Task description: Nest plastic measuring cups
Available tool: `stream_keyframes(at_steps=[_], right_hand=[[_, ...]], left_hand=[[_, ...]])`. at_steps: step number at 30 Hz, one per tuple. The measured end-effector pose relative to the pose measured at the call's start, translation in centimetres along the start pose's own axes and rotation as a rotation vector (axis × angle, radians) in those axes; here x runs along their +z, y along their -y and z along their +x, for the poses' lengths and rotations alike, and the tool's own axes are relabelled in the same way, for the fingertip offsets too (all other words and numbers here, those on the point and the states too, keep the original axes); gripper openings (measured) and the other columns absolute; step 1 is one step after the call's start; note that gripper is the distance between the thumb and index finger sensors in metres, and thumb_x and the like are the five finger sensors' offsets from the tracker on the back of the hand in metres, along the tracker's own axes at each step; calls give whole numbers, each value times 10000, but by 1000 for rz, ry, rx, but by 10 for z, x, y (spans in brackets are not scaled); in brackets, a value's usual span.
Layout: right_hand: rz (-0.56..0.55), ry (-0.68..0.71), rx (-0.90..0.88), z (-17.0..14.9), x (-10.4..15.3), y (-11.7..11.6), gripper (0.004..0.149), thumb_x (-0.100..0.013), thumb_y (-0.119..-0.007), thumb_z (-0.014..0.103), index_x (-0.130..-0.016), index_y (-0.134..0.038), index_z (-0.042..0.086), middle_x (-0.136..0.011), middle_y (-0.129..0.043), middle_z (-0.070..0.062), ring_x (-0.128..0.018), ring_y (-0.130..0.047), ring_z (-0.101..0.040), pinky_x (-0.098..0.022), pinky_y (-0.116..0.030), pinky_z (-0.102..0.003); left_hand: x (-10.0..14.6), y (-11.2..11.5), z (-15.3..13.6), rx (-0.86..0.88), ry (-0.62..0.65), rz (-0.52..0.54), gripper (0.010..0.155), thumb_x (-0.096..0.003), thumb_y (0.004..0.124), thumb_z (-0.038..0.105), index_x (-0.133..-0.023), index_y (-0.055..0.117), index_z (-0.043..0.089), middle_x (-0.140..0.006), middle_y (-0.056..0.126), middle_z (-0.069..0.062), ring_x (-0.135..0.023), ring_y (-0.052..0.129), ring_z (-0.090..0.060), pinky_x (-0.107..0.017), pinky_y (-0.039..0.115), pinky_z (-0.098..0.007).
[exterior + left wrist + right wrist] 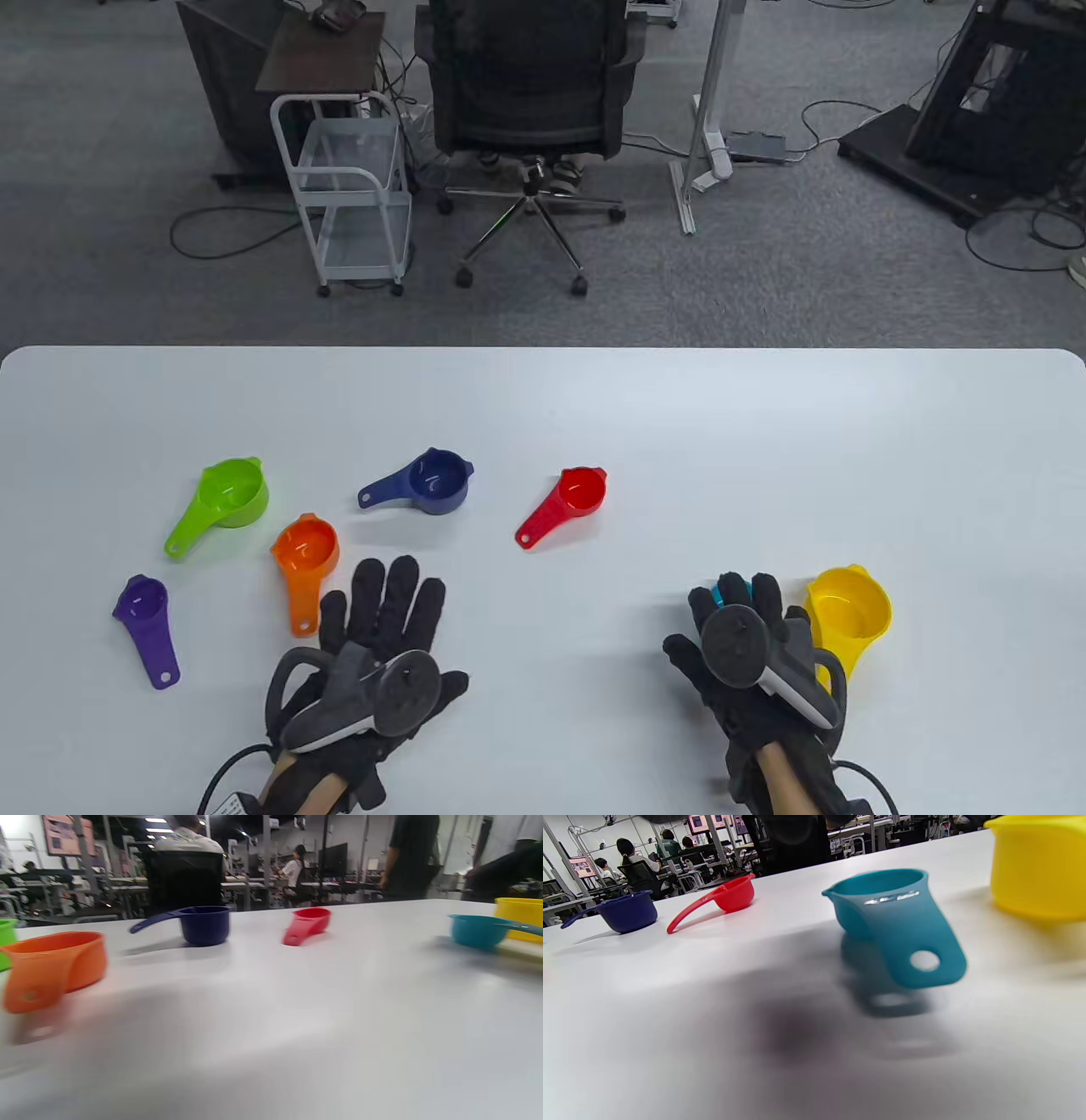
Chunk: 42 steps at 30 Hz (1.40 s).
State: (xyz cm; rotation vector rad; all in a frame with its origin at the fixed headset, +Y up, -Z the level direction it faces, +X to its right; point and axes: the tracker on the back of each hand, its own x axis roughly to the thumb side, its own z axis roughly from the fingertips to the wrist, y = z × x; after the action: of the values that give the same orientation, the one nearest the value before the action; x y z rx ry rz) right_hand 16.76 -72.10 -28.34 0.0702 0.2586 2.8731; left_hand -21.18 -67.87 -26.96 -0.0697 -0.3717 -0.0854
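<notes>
Now I see 7 plastic cups, none nested. Biggest, the round yellow plastic cup (pixel 848 613) sits just right of my right hand (pixel 747 654), handle toward me. My left hand (pixel 373 645) lies flat, fingers spread. Right fingers: cannot tell.

Seven plain cups: green (pixel 231 492), orange (pixel 305 548), purple (pixel 142 601) at left of frame; navy (pixel 437 480), red (pixel 580 491) centre; teal (pixel 886 906), yellow (pixel 848 604) at right. All on a white table (pixel 764 441). Black gloves on left hand (pixel 382 628) and right hand (pixel 747 654).
</notes>
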Motion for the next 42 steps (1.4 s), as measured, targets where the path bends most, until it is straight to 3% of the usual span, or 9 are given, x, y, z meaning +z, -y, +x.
stream_keyframes(at_steps=[6, 23, 26, 31, 36, 38, 42], right_hand=[[-6, -5, 26, 1, 0, 0, 823, -548, -485, 610, -1191, -286, 137, -1220, -108, -302, -999, 2, -567, -668, -91, -767], [-2, -22, 9, -2, 1, 3, 844, -546, -483, 615, -1189, -276, 109, -1213, -122, -322, -1005, -31, -579, -666, -119, -778], [-62, -20, -16, -6, 6, 13, 849, -547, -485, 614, -1188, -278, 97, -1207, -120, -334, -1001, -37, -588, -662, -126, -784], [-305, -100, 11, -29, 21, 38, 835, -554, -493, 603, -1187, -316, 86, -1207, -161, -344, -1007, -84, -600, -657, -159, -796], [-364, -272, -27, -68, 18, 49, 817, -563, -501, 597, -1193, -310, 113, -1212, -137, -339, -1016, -84, -602, -665, -159, -803], [-341, -343, -65, -83, 11, 48, 823, -563, -503, 605, -1201, -279, 136, -1215, -109, -339, -1024, -84, -607, -670, -165, -810], [-136, -482, -71, -109, -20, 27, 854, -557, -503, 623, -1194, -141, 184, -1186, 7, -358, -1011, -60, -630, -674, -163, -819]], left_hand=[[-2, 16, -23, 26, -84, -78, 937, -491, 456, 705, -1175, 120, 160, -1197, 23, -201, -1011, 45, -625, -629, 139, -787], [-5, 23, -15, 23, -69, -129, 937, -489, 466, 699, -1175, 141, 148, -1205, 60, -210, -1034, 91, -625, -638, 149, -785], [-5, 23, -14, 30, -65, -133, 937, -489, 466, 699, -1175, 141, 149, -1206, 61, -207, -1038, 97, -624, -639, 150, -786], [-5, 24, -13, 30, -59, -139, 933, -491, 468, 694, -1175, 144, 149, -1206, 65, -209, -1042, 107, -625, -640, 152, -786], [-6, 25, -12, 33, -55, -155, 929, -493, 469, 692, -1174, 146, 149, -1206, 67, -208, -1044, 115, -625, -641, 156, -785], [-6, 26, -12, 33, -57, -163, 930, -492, 470, 692, -1174, 146, 149, -1206, 66, -209, -1045, 118, -625, -641, 155, -786], [-8, 26, -13, 38, -67, -173, 910, -501, 481, 678, -1175, 151, 162, -1206, 64, -200, -1052, 117, -617, -645, 151, -783]])
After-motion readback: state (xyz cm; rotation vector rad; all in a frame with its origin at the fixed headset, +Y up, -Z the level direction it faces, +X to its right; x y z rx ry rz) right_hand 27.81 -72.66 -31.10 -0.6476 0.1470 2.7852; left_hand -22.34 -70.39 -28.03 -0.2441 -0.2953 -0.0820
